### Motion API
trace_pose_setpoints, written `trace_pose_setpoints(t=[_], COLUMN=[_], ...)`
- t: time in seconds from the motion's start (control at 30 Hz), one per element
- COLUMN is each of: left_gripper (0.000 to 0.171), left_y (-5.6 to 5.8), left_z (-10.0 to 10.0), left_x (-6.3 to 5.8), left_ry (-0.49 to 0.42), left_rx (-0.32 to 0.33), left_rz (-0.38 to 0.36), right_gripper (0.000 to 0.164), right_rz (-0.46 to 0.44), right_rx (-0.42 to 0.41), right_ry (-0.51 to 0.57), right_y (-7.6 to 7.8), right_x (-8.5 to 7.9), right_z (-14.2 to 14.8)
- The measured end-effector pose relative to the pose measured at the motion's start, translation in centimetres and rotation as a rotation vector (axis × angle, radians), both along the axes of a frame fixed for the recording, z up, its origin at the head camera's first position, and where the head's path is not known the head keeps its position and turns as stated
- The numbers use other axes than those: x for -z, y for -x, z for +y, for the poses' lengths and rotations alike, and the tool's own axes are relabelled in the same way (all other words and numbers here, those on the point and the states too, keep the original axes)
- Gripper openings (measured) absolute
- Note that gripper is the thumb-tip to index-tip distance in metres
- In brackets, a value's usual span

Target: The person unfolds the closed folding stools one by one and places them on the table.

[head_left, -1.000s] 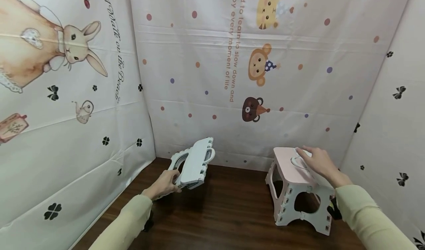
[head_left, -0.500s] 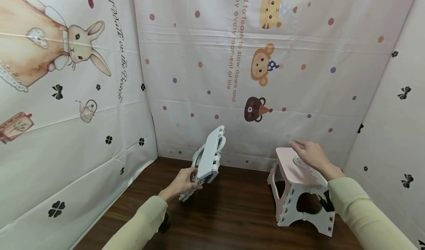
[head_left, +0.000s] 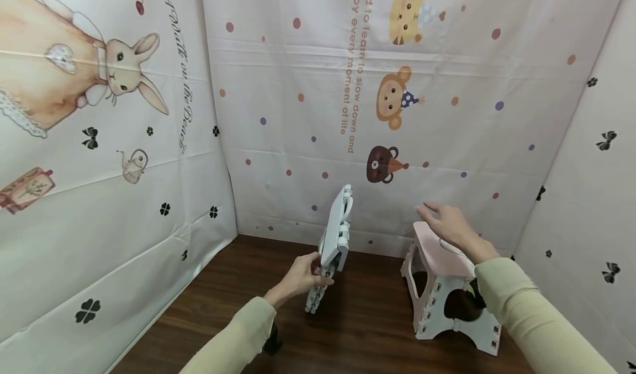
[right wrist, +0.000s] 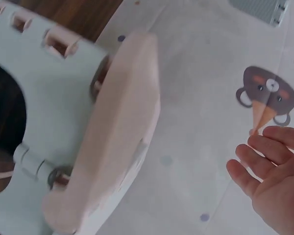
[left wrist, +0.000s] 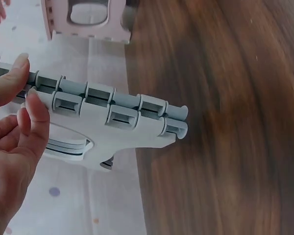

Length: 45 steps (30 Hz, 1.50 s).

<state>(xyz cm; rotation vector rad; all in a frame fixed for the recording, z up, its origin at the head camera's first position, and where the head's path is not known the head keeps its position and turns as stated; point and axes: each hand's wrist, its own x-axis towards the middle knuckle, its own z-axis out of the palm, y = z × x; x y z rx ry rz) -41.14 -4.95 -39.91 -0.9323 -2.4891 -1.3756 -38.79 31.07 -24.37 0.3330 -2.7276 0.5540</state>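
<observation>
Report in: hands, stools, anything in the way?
Left hand grips folded stool. Right hand holds nothing, near pink-topped stool. Pink-topped stool stands unfolded. No obstruction seen between the two.

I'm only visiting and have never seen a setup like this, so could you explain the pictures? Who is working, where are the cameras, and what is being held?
There is no machine: a person is working bare-handed. The wide picture comes from a camera worn on the head; the two close ones come from cameras worn on the wrists.

The left hand grips a pale stool that looks folded. The right hand holds nothing; it is near the top of a pink-topped stool, which stands unfolded on a dark wooden surface. Printed cloth hangs around it all.
</observation>
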Motion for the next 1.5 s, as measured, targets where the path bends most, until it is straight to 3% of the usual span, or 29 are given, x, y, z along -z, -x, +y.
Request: trace_pose_setpoints(t=[0.27, 0.53, 0.73, 1.03, 1.2, 1.3, 1.47, 1.5], left_gripper=[0.031, 0.030, 0.029, 0.031, 0.034, 0.045, 0.067, 0.062], left_y=[-0.6, -1.2, -1.4, -0.9, -0.7, -0.6, -0.8, -0.8], left_z=[2.1, 3.2, 3.8, 3.5, 3.0, 2.7, 2.4, 2.4], left_x=[1.6, 2.9, 3.0, 2.6, 2.4, 2.5, 2.6, 2.7], left_ry=[-0.061, -0.105, -0.155, -0.134, -0.038, 0.059, 0.161, 0.159], left_rx=[0.024, 0.046, 0.069, 0.080, 0.092, 0.094, 0.073, 0.082], left_rz=[-0.062, -0.120, -0.175, -0.213, -0.185, -0.151, -0.138, -0.143], right_gripper=[0.059, 0.063, 0.055, 0.050, 0.050, 0.053, 0.060, 0.061], right_rz=[0.087, 0.042, 0.068, 0.111, 0.152, 0.068, -0.159, -0.211], right_rx=[-0.137, -0.289, -0.384, -0.378, -0.348, -0.281, -0.216, -0.221], right_ry=[0.007, 0.047, 0.011, -0.010, 0.051, 0.109, 0.096, 0.104], right_y=[0.1, 0.2, 0.7, 0.7, 0.7, 0.4, -0.7, -0.9], right_x=[0.3, 1.1, 1.9, 2.6, 2.9, 3.6, 6.2, 6.8], right_z=[-4.5, -10.4, -12.4, -13.3, -13.4, -13.1, -12.3, -12.1])
